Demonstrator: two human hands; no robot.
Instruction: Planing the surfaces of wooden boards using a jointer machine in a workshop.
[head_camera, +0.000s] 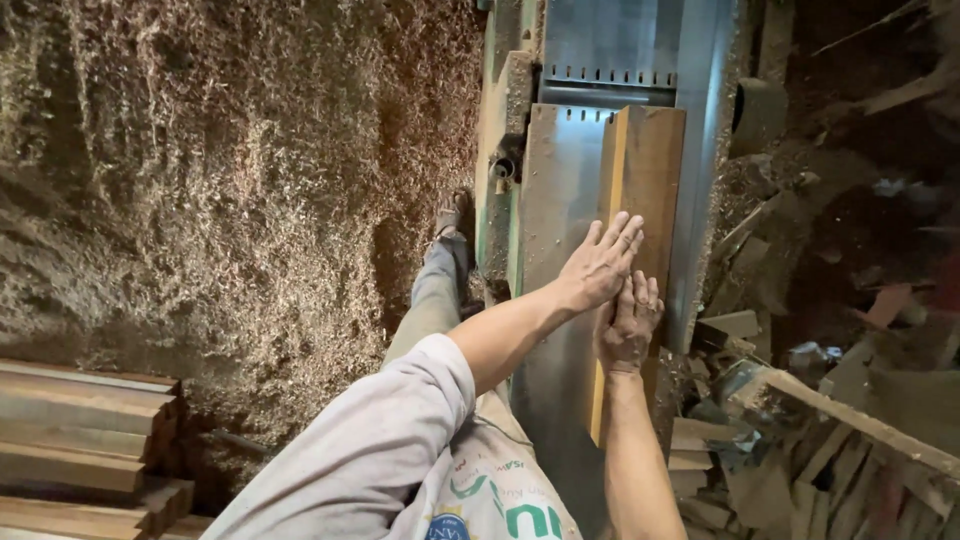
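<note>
A long wooden board (640, 180) is seen lying flat on the steel bed of a planing machine (560, 200), its length running along the bed and its right side close to the bed's right edge. The near end of the board is covered by the hands; the far end lies just short of the slotted cutter opening.

The left hand (600, 265) is laid palm down on the board, fingers (622, 232) spread and extended flat. The right hand (628, 322) is set just behind it, touching it, fingers held together and pressed against the board's surface. Nothing is pinched or gripped by either hand; contact is by flat pressure only.

The board is judged to be stiff and solid, moderately heavy for its length, and not fragile. Its planed face appears smooth and may be slippery under dusty palms, particularly on the polished metal bed. Splinters along the pale left edge are possible. The safest hold is judged to be from above, palms flat on the broad face and kept well back from the cutter opening, with the long edges available for a firmer grip if lifting is needed.

Deep wood shavings (220, 180) are noted covering the floor to the left, stacked planks (80, 440) at lower left, and offcuts (800, 460) heaped to the right.
</note>
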